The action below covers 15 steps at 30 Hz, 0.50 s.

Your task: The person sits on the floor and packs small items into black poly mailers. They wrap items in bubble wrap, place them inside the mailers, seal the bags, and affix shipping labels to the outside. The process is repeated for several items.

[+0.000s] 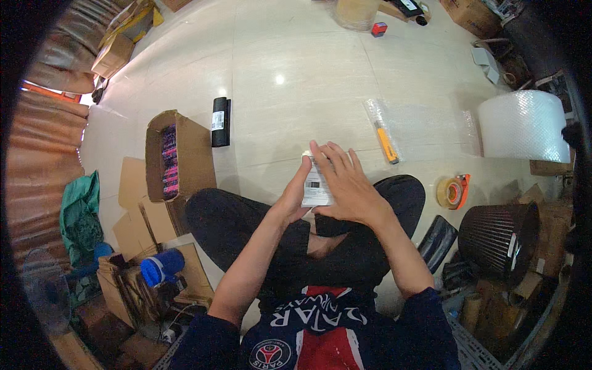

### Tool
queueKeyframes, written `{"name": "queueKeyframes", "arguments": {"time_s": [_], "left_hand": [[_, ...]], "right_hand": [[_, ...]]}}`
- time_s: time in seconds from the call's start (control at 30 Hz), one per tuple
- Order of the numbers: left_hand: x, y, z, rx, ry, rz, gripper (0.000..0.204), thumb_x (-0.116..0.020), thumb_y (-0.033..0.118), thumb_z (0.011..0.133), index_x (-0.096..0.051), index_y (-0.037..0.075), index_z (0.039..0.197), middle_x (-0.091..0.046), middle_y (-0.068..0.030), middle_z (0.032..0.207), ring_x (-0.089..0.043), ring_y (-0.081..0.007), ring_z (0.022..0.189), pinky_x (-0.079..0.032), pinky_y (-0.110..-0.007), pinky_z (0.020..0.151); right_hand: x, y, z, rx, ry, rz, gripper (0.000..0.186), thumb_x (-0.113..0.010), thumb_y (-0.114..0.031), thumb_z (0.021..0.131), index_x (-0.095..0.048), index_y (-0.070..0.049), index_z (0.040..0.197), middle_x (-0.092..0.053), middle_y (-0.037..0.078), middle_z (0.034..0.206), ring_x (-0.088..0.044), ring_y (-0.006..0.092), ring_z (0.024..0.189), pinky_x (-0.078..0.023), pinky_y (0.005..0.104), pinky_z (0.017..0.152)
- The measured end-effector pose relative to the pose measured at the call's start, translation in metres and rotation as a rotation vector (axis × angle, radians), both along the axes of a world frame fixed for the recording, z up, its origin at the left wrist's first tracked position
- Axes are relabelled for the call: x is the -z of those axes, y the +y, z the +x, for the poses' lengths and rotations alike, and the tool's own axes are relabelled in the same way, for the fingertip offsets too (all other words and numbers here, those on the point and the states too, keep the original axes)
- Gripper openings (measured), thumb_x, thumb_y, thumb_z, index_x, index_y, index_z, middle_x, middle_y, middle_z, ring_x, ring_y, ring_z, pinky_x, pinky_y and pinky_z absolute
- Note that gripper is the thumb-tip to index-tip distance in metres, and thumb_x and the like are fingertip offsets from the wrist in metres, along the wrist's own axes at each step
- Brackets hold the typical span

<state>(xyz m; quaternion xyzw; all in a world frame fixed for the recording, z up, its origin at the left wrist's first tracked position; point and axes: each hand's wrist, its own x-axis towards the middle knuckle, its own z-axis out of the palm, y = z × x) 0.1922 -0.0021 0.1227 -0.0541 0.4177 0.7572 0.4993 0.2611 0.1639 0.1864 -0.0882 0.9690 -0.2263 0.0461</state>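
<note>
A small flat white packet point(317, 192) with a printed label and a dark square mark is held above my crossed legs. My left hand point(292, 196) grips it along its left side, the thumb reaching up to its top corner; the other fingers of this hand are mostly hidden. Across the packet's right side lies my right hand point(353, 188), its fingers stretched out and apart, the thumb near the lower edge. The right hand covers part of the packet.
An open cardboard box point(200, 157) with pink and black packs stands left, beside a black roll point(219, 122). Rightward lie a yellow cutter knife point(387, 145), a bubble wrap roll point(524, 126), a tape dispenser point(453, 192) and a dark ribbed bin point(499, 237). A blue roll point(162, 267) sits lower left.
</note>
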Motion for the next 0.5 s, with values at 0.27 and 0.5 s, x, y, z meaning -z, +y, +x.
{"name": "queueKeyframes", "arguments": {"time_s": [0.27,0.5], "left_hand": [[-0.026,0.014,0.002,-0.081,0.110,0.082,0.066,-0.025,0.057,0.116,-0.026,0.017,0.169,-0.053,-0.0153,0.157,-0.063,-0.0281,0.138,-0.058,-0.047,0.112],[-0.037,0.001,-0.001,-0.050,0.055,0.232,0.095,-0.048,-0.003,0.079,-0.025,0.015,0.170,-0.055,-0.0222,0.153,-0.062,-0.0379,0.139,-0.055,-0.053,0.117]], "right_hand": [[-0.027,0.006,-0.001,0.007,0.014,-0.045,0.131,-0.091,-0.040,0.074,-0.011,-0.009,0.173,-0.035,0.022,0.166,-0.030,0.0414,0.159,-0.024,0.0664,0.130],[-0.023,0.016,0.005,0.075,0.137,-0.196,0.120,-0.091,-0.036,0.079,-0.019,-0.006,0.171,-0.039,0.023,0.162,-0.034,0.0408,0.156,-0.029,0.0605,0.129]]}}
